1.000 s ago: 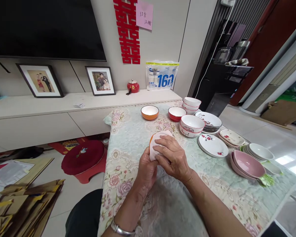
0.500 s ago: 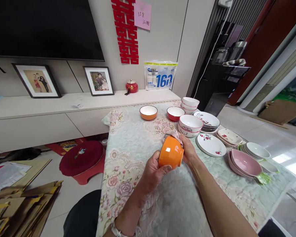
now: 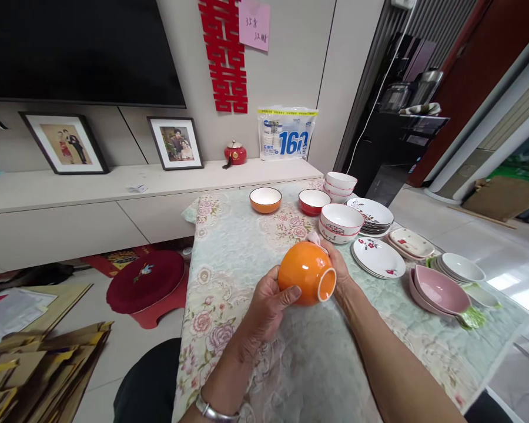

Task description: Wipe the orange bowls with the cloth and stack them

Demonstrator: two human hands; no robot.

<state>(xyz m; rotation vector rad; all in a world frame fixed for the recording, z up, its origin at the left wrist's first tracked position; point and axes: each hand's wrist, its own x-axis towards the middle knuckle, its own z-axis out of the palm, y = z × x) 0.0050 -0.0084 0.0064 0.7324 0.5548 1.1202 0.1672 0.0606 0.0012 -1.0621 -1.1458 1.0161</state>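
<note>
An orange bowl (image 3: 304, 273) is held tilted on its side above the table, its pale foot ring facing right and toward me. My left hand (image 3: 268, 299) grips its left side, thumb pressed on the outer wall. Behind the bowl, my right hand (image 3: 336, 264) is closed on a pale pink cloth (image 3: 315, 239); the bowl hides most of those fingers and much of the cloth. Farther back stand a shallow orange bowl (image 3: 265, 207) with a white inside and a red bowl (image 3: 314, 210). White patterned bowls (image 3: 340, 231) are stacked right of my right hand.
Across the flowered tablecloth (image 3: 229, 282), the right side bears floral plates (image 3: 378, 265), dark-patterned plates (image 3: 370, 211), small rectangular dishes (image 3: 409, 242), pink leaf-shaped bowls (image 3: 441, 289) and small white bowls (image 3: 462, 268). A red stool (image 3: 145, 282) and flattened cardboard (image 3: 39, 376) are at left.
The orange bowl has turned so that its foot ring now shows toward me. The cloth has slipped farther behind it, and my left hand has shifted slightly left.
</note>
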